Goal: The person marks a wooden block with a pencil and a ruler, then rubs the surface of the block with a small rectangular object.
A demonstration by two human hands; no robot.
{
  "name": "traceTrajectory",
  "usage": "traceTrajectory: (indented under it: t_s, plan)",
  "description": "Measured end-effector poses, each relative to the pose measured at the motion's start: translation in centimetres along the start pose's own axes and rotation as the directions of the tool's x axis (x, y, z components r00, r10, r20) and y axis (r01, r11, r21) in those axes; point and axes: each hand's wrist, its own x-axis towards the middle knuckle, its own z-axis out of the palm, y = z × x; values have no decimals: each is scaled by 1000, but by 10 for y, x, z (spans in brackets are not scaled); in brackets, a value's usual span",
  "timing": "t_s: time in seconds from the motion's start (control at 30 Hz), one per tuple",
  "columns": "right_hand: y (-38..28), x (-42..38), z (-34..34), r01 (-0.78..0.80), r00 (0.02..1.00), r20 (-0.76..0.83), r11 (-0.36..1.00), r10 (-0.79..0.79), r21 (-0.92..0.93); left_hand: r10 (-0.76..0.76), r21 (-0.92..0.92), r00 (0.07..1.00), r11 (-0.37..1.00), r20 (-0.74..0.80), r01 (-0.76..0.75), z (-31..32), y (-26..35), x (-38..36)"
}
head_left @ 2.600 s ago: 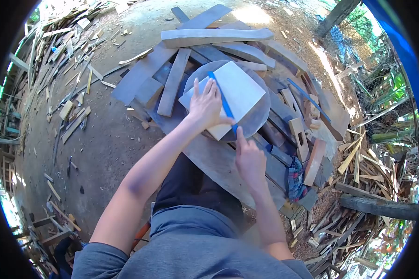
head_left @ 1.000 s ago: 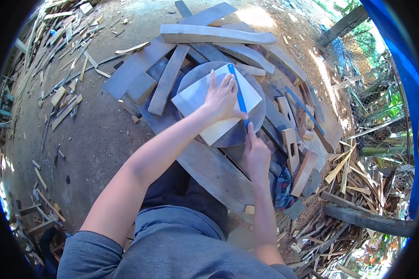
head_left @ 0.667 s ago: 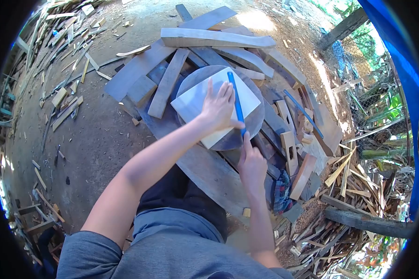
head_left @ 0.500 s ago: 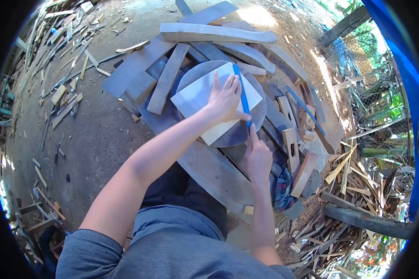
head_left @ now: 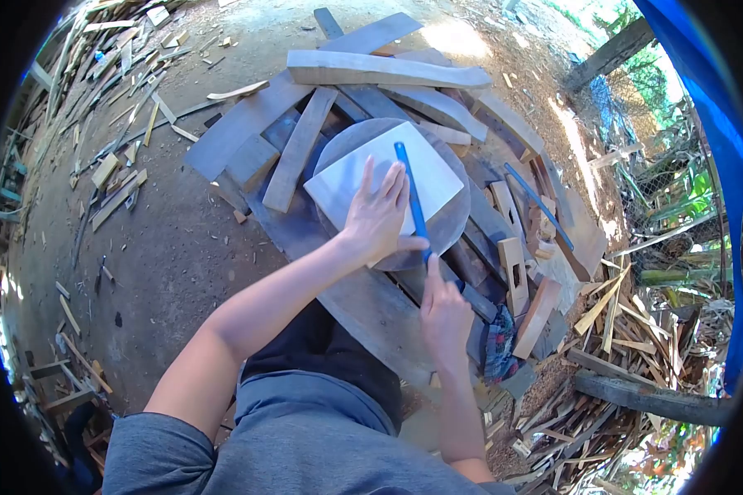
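A pale, square-cornered board (head_left: 437, 177) lies flat on a round dark wooden disc (head_left: 338, 140). My left hand (head_left: 376, 216) presses on the board with its fingers stretched out, the thumb against the side of a long, narrow blue tool (head_left: 413, 194). My right hand (head_left: 447, 318) is closed around the near end of this tool, index finger pointing along it. The tool looks like a saw frame seen edge-on from above and runs across the board. Its lower side and the part inside my fist are hidden.
Dark shaped planks (head_left: 388, 68) surround the disc on the work surface. Right of it lie a second narrow blue tool (head_left: 541, 206), slotted wooden blocks (head_left: 515, 276) and a checked cloth (head_left: 500, 342). Scrap wood is heaped at the far right (head_left: 636, 322) and scattered on the left ground.
My right hand has drawn the blue tool back toward my body and slightly left. My left hand has slid a little left and nearer, still flat on the board.
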Motion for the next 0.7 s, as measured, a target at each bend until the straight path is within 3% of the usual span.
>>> traceTrajectory:
  t_s: [0.1, 0.23, 0.3, 0.43, 0.53, 0.7]
  plan:
    - [4, 27, 4, 13, 999, -52, 1000, -13, -5, -19, 56, 1000, 998, 9, 18, 4, -11, 23]
    - [-1, 27, 9, 31, 994, -101, 999, -34, -22, 35, 1, 996, 999, -83, -35, -3, -26, 20]
    - [-13, 5, 3, 63, 997, -33, 998, -64, -7, 28, -57, 997, 998, 74, -23, -19, -27, -5]
    - [-25, -23, -5, 117, 992, 29, 991, -119, 66, -35, -107, 997, 993, 67, 42, -15, -32, -60]
    - [-26, -8, -8, 126, 990, 67, 992, -125, 1, -71, -201, 992, 978, -100, 50, -1, -40, -60]
    - [-26, 48, 16, 135, 988, -77, 990, -137, -34, -144, -185, 978, 976, -152, 115, 7, -67, -13]
